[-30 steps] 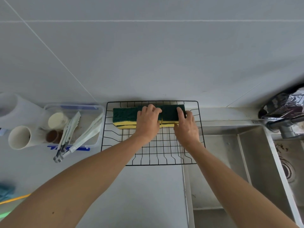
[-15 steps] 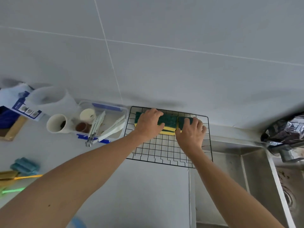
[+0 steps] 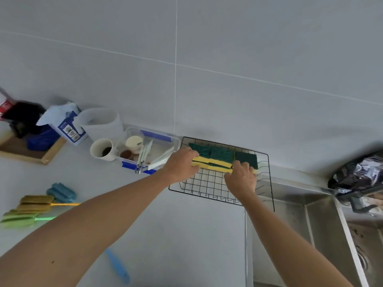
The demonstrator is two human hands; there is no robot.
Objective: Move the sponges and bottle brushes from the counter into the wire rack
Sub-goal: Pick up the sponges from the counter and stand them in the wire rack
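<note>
A black wire rack (image 3: 207, 189) sits on the counter against the wall, beside the sink. Several green-and-yellow sponges (image 3: 219, 157) lie in a row along its far side. My left hand (image 3: 180, 165) touches the left end of the row with its fingertips. My right hand (image 3: 240, 180) rests its bent fingers against the front of the right-hand sponge. Neither hand lifts anything. Bottle brushes lie on the counter at far left: a blue one (image 3: 60, 192), a yellow one (image 3: 37, 204) and a green one (image 3: 18, 219). My left forearm hides their handles, apart from one blue handle (image 3: 118, 266) below it.
A clear plastic box (image 3: 157, 137) with tongs and small cups stands left of the rack. Beside that box are a white cup (image 3: 102, 150) and a white jug (image 3: 99, 123). The steel sink (image 3: 323, 224) lies to the right, with a faucet (image 3: 358, 183) above it.
The view has swung left and up, bringing the brushes into sight. My left hand slid to the left end of the sponges; my right hand drew back toward their front edge.
</note>
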